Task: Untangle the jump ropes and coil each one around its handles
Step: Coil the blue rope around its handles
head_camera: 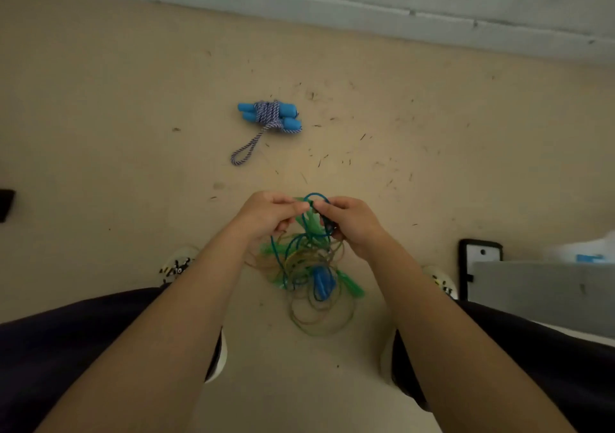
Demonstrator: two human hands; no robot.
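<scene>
A blue-handled jump rope (269, 117) lies on the floor ahead, its striped cord wound around both handles, with one loop trailing toward me. Below my hands hangs a tangle of thin ropes (309, 266) in blue, green and yellowish cord, with a blue handle (321, 283) and green handles (352, 288) caught in it. My left hand (266, 214) pinches a green strand at the top of the tangle. My right hand (349, 221) pinches a blue loop (314, 197) and a dark piece beside it. Both hands hold the tangle up off the floor.
The beige floor (133, 116) is littered with small dark specks. A pale wall base (366, 10) runs along the far side. A dark-framed object (479, 263) and a grey box (539, 293) stand at the right. My knees and patterned shoes (174, 266) flank the tangle.
</scene>
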